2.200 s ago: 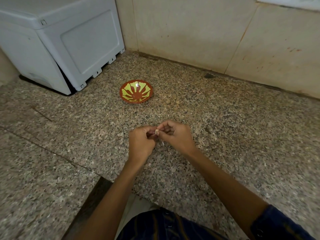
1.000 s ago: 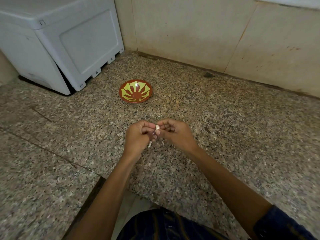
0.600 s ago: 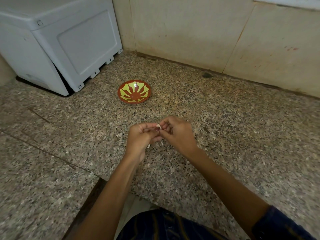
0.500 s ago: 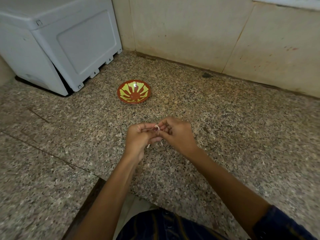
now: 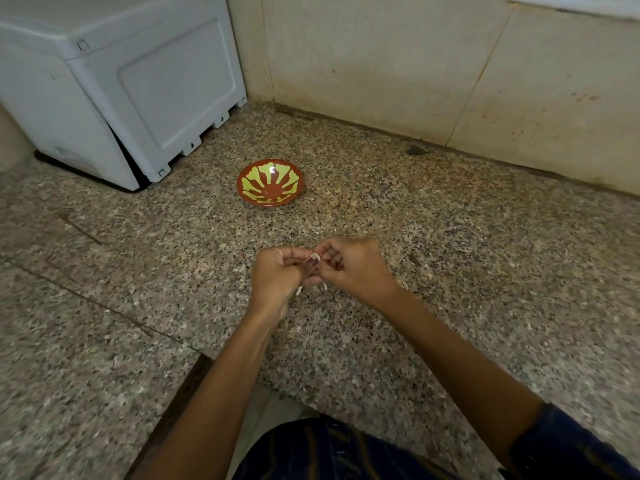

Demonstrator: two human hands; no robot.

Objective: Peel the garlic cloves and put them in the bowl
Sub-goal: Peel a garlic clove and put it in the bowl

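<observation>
head view: only camera, looks down on a speckled granite counter that meets a tiled wall.
step: peeling, mid-clove. Nothing is in transit to the bowl yet.
left hand: fingers curled, pinching the garlic clove from its side.
right hand: fingers curled too, thumb and forefinger nipped on the pale tip of the same clove, looks like it's working the skin.
clove location: held between both hands above the counter, near the front edge, well apart from the bowl. Mostly hidden by fingers; can't tell how much skin is left on it.
peel scraps: thin pale slivers showing just under the hands. Can't tell if they hang from the clove or lie on the stone.
next move (judgement): finish stripping the skin, drop the waste, then one hand reaches forward and slightly left to the bowl. Needs a firm pinch on a small slick clove, easy to fumble.
bowl: small, red-brown with a yellow ray pattern, upright on the counter beyond the hands. Inside looks bare, just a light glare; no cloves visible in it.
progress (judgement): early, since the bowl shows nothing.
other cloves: none visible on the counter.
white appliance: back left, near the bowl, not touching it.
</observation>
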